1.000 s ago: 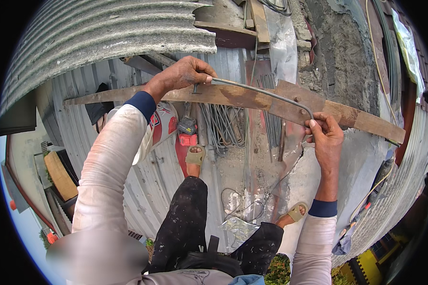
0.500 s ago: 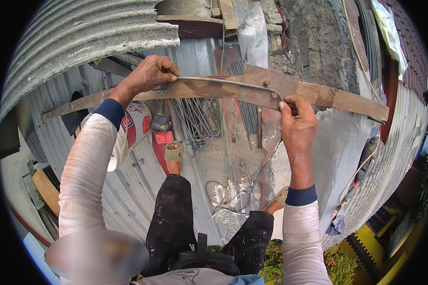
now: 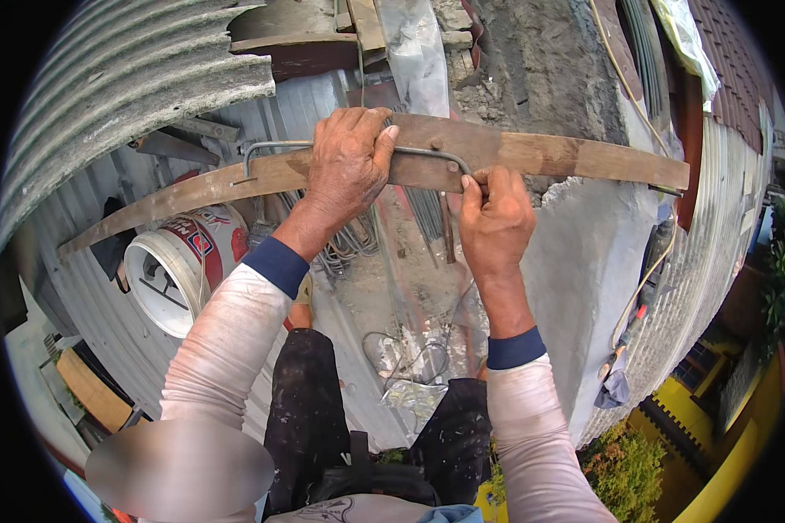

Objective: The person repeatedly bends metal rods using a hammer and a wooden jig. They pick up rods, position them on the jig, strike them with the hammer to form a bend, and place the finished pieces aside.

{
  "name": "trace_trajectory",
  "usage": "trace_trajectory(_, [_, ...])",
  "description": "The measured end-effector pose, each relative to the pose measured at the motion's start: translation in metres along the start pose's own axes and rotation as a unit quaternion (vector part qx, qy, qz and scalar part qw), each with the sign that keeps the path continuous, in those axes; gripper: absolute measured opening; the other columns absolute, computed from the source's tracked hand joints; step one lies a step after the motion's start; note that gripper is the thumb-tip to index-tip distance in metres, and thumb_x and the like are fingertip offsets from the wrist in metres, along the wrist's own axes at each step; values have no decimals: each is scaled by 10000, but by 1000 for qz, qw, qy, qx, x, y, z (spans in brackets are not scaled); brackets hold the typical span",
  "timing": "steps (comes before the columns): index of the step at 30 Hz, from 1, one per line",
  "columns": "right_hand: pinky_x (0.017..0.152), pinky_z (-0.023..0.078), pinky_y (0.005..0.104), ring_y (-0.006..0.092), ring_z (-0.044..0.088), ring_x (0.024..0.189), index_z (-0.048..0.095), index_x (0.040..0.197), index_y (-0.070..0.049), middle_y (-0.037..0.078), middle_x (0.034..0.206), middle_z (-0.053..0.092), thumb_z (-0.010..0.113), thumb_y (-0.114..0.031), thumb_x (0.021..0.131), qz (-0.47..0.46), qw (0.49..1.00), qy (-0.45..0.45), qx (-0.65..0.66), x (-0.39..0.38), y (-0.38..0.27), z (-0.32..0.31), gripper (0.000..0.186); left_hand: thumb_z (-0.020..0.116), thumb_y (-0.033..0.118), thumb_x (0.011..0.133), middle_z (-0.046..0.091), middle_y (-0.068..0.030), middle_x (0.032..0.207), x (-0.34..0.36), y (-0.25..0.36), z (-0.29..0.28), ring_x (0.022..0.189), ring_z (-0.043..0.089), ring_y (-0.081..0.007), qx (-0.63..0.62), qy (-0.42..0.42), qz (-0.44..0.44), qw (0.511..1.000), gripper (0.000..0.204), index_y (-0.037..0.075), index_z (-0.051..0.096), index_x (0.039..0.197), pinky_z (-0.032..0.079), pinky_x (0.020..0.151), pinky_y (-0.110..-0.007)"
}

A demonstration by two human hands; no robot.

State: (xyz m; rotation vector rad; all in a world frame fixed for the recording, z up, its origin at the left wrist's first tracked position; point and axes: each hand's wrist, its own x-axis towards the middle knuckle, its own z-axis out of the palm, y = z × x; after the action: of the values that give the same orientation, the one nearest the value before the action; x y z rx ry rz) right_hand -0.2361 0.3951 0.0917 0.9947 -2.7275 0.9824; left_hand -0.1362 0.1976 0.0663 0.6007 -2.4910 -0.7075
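Shifted inward along the bent rod point(image 3: 283, 143), the left hand point(image 3: 349, 161) curls over it, apparently steadying it on the wooden plank point(image 3: 567, 157); the right hand point(image 3: 497, 211) pinches the rod's right end, likely controlling its angle. Below, a bucket point(image 3: 211, 242) lies tipped.

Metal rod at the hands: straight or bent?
Bent. The rod turns downward in view at its left end and again by the right hand; the left hand hides part of the stretch between.

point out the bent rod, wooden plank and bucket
Bent rod point(image 3: 279, 143), head view, on its straight stretch
Wooden plank point(image 3: 541, 154), head view, on its right half
Bucket point(image 3: 221, 241), head view, on its outer side
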Motion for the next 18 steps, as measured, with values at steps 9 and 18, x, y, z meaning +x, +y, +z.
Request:
trace_trajectory(9, [725,532,497,389,654,828,645,968,-64,145,933,637,807,-76,903,27,1000,-5,-3,-8,-2,2,175,597,361,1107,714,-86,790,21,12,41,823,620,-319,109,41,-100,988,357,122,737,881,423,808,-467])
trace_trajectory(18, [688,543,454,325,679,762,727,986,-36,124,875,683,820,-118,933,56,995,-19,74,-25,20,-31,134,634,370,1087,745,-73,754,25,7,49,739,615,-312,141,69,-57,986,409,112,753,793,463,733,-466])
